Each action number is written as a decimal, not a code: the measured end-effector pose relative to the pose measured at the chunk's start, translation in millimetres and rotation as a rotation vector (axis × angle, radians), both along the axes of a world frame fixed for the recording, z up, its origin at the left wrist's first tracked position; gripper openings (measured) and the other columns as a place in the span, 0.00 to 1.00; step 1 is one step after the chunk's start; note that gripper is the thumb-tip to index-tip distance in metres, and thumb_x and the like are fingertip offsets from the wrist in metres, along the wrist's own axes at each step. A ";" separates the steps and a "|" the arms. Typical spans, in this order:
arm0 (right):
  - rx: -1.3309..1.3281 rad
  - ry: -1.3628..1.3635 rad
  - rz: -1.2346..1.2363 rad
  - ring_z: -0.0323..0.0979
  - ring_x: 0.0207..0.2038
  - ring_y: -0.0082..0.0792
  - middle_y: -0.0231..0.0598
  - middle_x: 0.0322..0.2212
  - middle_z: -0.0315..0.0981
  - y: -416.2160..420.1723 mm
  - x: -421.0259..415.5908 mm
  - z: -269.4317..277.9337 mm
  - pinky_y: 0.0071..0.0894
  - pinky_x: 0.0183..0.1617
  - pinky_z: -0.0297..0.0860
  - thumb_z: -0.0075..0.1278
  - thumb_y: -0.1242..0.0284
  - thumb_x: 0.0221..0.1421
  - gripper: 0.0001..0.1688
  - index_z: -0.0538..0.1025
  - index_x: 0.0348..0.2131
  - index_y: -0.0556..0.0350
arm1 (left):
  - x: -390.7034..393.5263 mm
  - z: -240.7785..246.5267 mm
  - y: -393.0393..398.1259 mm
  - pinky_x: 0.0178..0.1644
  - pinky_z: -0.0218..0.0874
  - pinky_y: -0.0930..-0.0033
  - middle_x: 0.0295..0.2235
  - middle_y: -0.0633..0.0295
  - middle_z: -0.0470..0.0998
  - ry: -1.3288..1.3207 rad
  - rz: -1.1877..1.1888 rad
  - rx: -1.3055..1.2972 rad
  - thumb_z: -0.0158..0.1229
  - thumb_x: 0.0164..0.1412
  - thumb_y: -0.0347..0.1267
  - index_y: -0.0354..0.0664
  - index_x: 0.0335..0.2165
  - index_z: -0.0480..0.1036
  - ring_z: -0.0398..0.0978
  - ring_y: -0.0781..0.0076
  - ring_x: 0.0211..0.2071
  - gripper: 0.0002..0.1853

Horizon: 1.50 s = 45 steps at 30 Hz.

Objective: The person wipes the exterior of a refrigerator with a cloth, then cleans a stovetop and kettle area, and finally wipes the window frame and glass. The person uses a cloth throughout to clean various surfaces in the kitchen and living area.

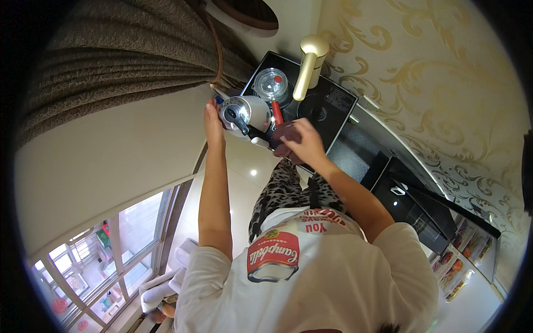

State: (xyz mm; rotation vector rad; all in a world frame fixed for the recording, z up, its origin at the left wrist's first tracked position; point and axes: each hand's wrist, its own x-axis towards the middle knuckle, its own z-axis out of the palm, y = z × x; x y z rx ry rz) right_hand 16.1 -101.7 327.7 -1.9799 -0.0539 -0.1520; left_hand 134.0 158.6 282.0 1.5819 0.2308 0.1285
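Observation:
A silver kettle [260, 112] with a black knob on its lid and a black handle [258, 135] is tilted at the left edge of a black hob. My left hand [213, 125] supports its outer side, palm against the metal, with a small blue part [219, 100] by the fingertips. In my right hand [309, 143] is a dark maroon cloth [289, 133], bunched close to the kettle's handle; the cloth hides whether it touches it. Just beyond the kettle stands a glass teapot [266, 79] with a red handle [277, 113].
A gold vacuum jug [318, 70] stands on the black hob [333, 120], behind a round burner plate [317, 111]. Brown curtains [125, 54] hang at the left, and patterned wallpaper [416, 54] lines the right. Black glass cabinet doors [416, 204] are at lower right.

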 end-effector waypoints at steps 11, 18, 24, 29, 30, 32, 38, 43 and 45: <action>-0.768 0.041 -0.294 0.54 0.55 0.55 0.49 0.57 0.52 -131.1 31.6 -75.3 0.43 0.59 0.54 0.59 0.64 0.41 0.37 0.65 0.53 0.42 | -187.2 -15.1 -86.6 0.52 0.57 0.64 0.50 0.49 0.65 0.195 -0.212 0.380 0.52 0.58 0.35 0.34 0.51 0.61 0.65 0.58 0.49 0.24; -0.741 -0.058 0.061 0.59 0.51 0.49 0.42 0.55 0.57 -141.9 23.5 -75.2 0.46 0.53 0.59 0.56 0.79 0.32 0.39 0.67 0.49 0.39 | -206.3 -1.7 -135.2 0.60 0.47 0.59 0.59 0.44 0.48 0.006 -0.693 1.004 0.60 0.50 0.35 0.35 0.56 0.55 0.50 0.48 0.59 0.37; -0.756 0.081 -0.145 0.64 0.46 0.47 0.38 0.45 0.65 -137.0 75.2 -69.7 0.43 0.48 0.66 0.52 0.79 0.37 0.28 0.73 0.42 0.40 | -205.6 -12.3 -142.0 0.62 0.43 0.60 0.61 0.43 0.44 0.022 -0.771 1.147 0.61 0.48 0.38 0.35 0.57 0.53 0.43 0.51 0.62 0.41; -0.965 0.015 0.290 0.64 0.45 0.42 0.34 0.44 0.65 -107.1 87.9 -56.0 0.44 0.44 0.67 0.52 0.77 0.39 0.26 0.74 0.42 0.38 | -206.3 -14.5 -140.5 0.61 0.45 0.60 0.61 0.43 0.45 0.019 -0.754 1.164 0.62 0.47 0.39 0.35 0.57 0.54 0.43 0.50 0.62 0.42; -0.966 0.038 0.286 0.64 0.45 0.41 0.34 0.44 0.65 -106.1 91.1 -54.1 0.44 0.44 0.67 0.52 0.77 0.40 0.26 0.74 0.43 0.36 | -207.4 -14.2 -140.3 0.61 0.45 0.61 0.60 0.42 0.45 0.016 -0.747 1.175 0.62 0.47 0.39 0.35 0.56 0.54 0.44 0.50 0.62 0.42; -0.954 0.100 0.168 0.63 0.46 0.40 0.33 0.44 0.65 -102.7 96.2 -50.8 0.47 0.43 0.66 0.52 0.76 0.41 0.25 0.74 0.43 0.35 | -209.0 -13.4 -140.3 0.61 0.46 0.61 0.60 0.42 0.46 0.020 -0.742 1.193 0.62 0.47 0.39 0.35 0.56 0.54 0.45 0.49 0.62 0.42; -1.078 0.021 0.287 0.63 0.46 0.41 0.33 0.42 0.64 -58.6 81.0 -51.4 0.48 0.42 0.64 0.54 0.73 0.40 0.19 0.75 0.37 0.39 | -205.9 -11.2 -147.8 0.61 0.46 0.62 0.60 0.42 0.45 0.069 -0.780 1.255 0.63 0.46 0.41 0.35 0.57 0.53 0.44 0.49 0.62 0.44; -1.079 -0.053 0.460 0.65 0.44 0.43 0.33 0.40 0.65 -44.7 34.2 -41.3 0.49 0.41 0.65 0.52 0.76 0.39 0.19 0.76 0.36 0.40 | -206.4 -13.1 -146.7 0.61 0.46 0.62 0.61 0.42 0.44 0.108 -0.785 1.279 0.62 0.46 0.42 0.36 0.57 0.54 0.43 0.50 0.62 0.44; -1.011 -0.066 0.443 0.65 0.44 0.43 0.34 0.40 0.65 -59.2 20.7 -42.4 0.48 0.41 0.65 0.53 0.77 0.39 0.20 0.75 0.36 0.39 | -207.3 -14.7 -147.0 0.61 0.46 0.61 0.61 0.43 0.44 0.091 -0.768 1.269 0.63 0.45 0.42 0.36 0.57 0.54 0.43 0.50 0.62 0.44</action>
